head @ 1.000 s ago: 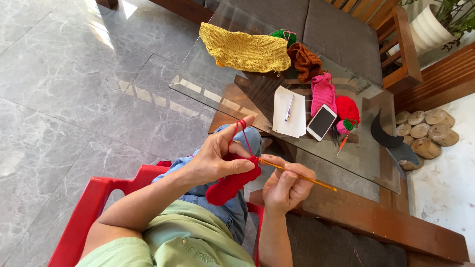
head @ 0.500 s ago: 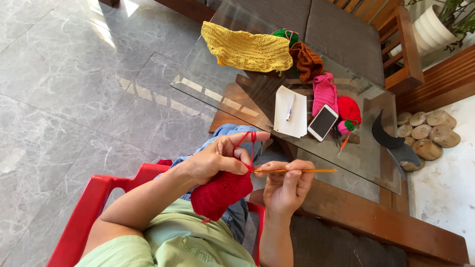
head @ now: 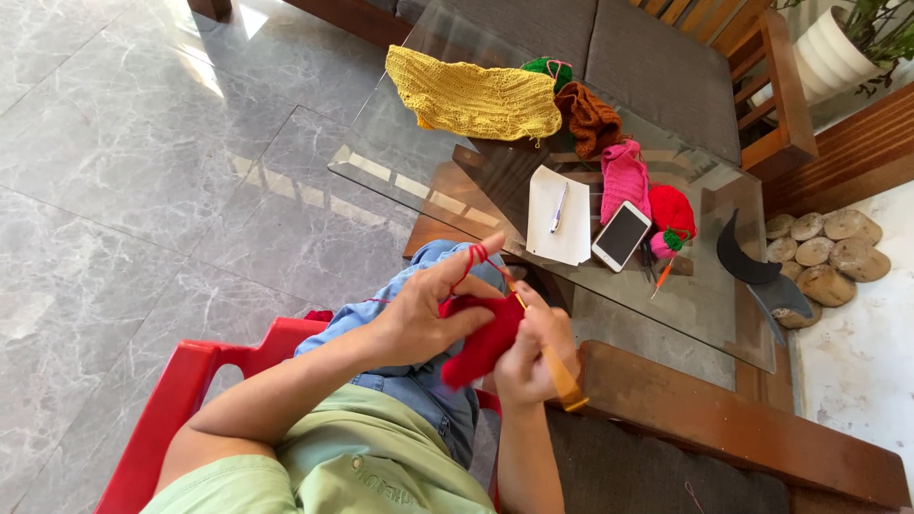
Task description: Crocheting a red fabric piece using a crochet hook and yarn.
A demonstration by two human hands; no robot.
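Left hand: the left hand (head: pixel 419 319), centre of the frame, has its grip closed on the red crochet piece (head: pixel 481 345); the forefinger is raised and a strand of red yarn (head: pixel 473 257) runs over it.
Right hand: the right hand (head: pixel 535 347), just right of the left one, has its grip closed narrowly round a crochet hook (head: pixel 550 360) with a wooden handle; the thin tip sits at the top edge of the red piece.
Red crochet piece: low centre, between both hands, above the lap in blue denim.
Seat: red plastic chair (head: pixel 186 400), lower left.
Tabletop: glass tabletop (head: pixel 400 143) on a wooden frame, upper centre to right.
Yellow knit: a wide yellow knitted piece (head: pixel 471 95) lies flat at the top centre.
Other yarn work: a green ball (head: pixel 547 69), a brown piece (head: pixel 590 119), a pink piece (head: pixel 624 176) and a red round piece (head: pixel 671 209) lie in a row toward the right.
Paper: a white oblong sheet (head: pixel 557 217) with a pen (head: pixel 558 207) on it, centre right.
Phone: a white phone (head: pixel 621 235), dark screen up, just beside the sheet.
Stones: rounded stones (head: pixel 828 257) at the right edge.
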